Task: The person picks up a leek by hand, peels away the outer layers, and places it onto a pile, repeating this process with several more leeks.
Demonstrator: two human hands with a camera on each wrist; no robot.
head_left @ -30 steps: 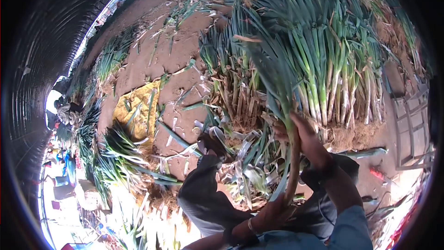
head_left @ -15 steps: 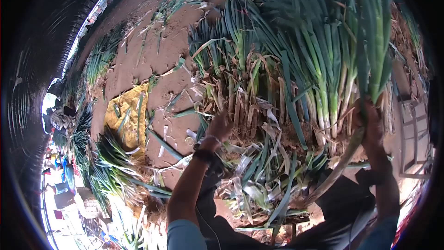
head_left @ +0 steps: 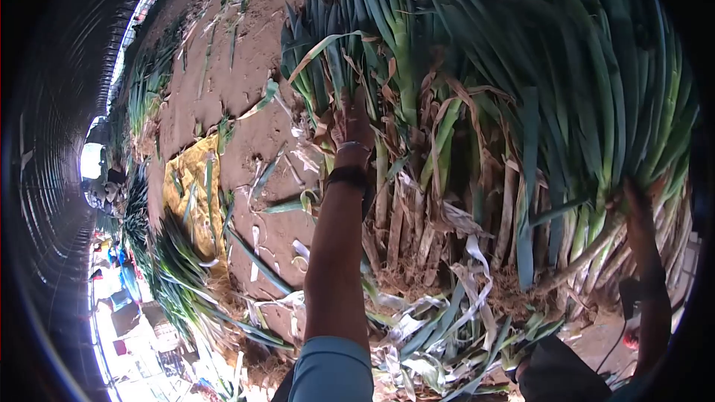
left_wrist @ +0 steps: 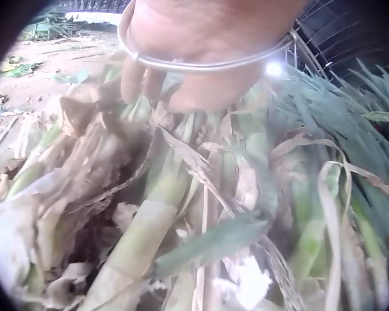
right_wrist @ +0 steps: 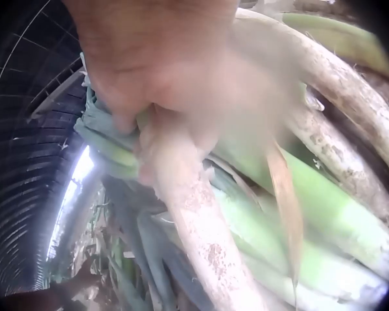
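Leaves (head_left: 424,339), loose and pale, are lying in a heap near a dark trouser leg (head_left: 562,376). Just beyond, the right hand (head_left: 639,201) is gripping a leek (right_wrist: 207,253), its fingers closing round the pale stalk, which is slanting in front of taller leeks (head_left: 611,126). Over to the left, the left hand (head_left: 350,125) is resting among a shorter bunch (head_left: 398,231) standing upright; foliage is partly hiding its fingers, so one cannot tell whether they are pinching anything. Farther off, a yellow sheet (head_left: 201,171) is lying on brown ground (head_left: 257,52), and a black ribbed wall (head_left: 67,104) is curving beyond
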